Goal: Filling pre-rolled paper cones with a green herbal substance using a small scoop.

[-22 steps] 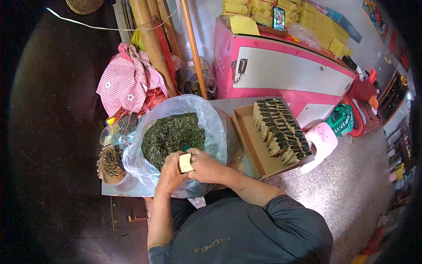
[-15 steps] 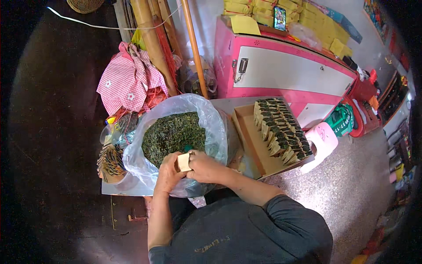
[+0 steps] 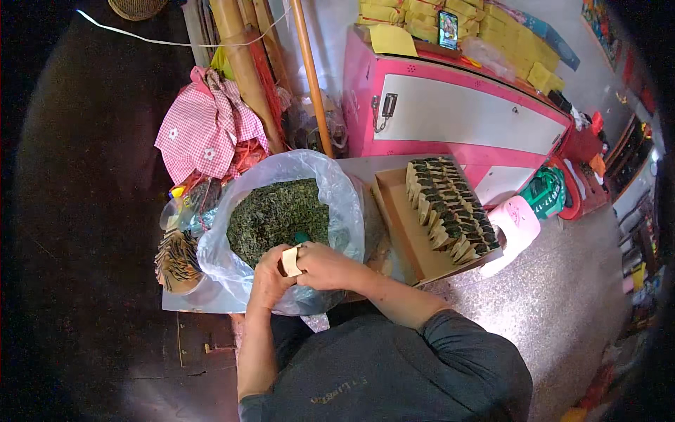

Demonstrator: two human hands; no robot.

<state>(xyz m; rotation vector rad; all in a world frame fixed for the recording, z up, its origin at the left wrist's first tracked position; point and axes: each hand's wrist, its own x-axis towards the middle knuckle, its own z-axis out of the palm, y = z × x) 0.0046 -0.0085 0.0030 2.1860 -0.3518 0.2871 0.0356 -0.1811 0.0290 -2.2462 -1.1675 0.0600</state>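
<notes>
Between my two hands is a small cream paper packet (image 3: 291,261), its near face now curved and a dark gap showing at its left side. My left hand (image 3: 269,278) grips the packet from the left, fingers closed. My right hand (image 3: 325,266) is closed at its right side, and a bit of a green object (image 3: 301,238) shows just beyond its fingers; its kind is unclear. Both hands are over the near rim of a clear plastic bag (image 3: 344,204) holding a heap of dark green dried leaves (image 3: 274,214). The fingertips are partly hidden.
On the right, a cardboard box (image 3: 399,224) holds rows of leaf-filled paper packets (image 3: 443,204). A fanned stack of paper packets (image 3: 177,260) stands at the left. Behind are a pink and white cabinet (image 3: 471,105), a bamboo pole (image 3: 242,77) and a checked cloth (image 3: 197,130).
The packet in my hands has bulged and turned slightly, and a dark opening now shows at its left. My right hand has shifted a little. The bag and box stay put.
</notes>
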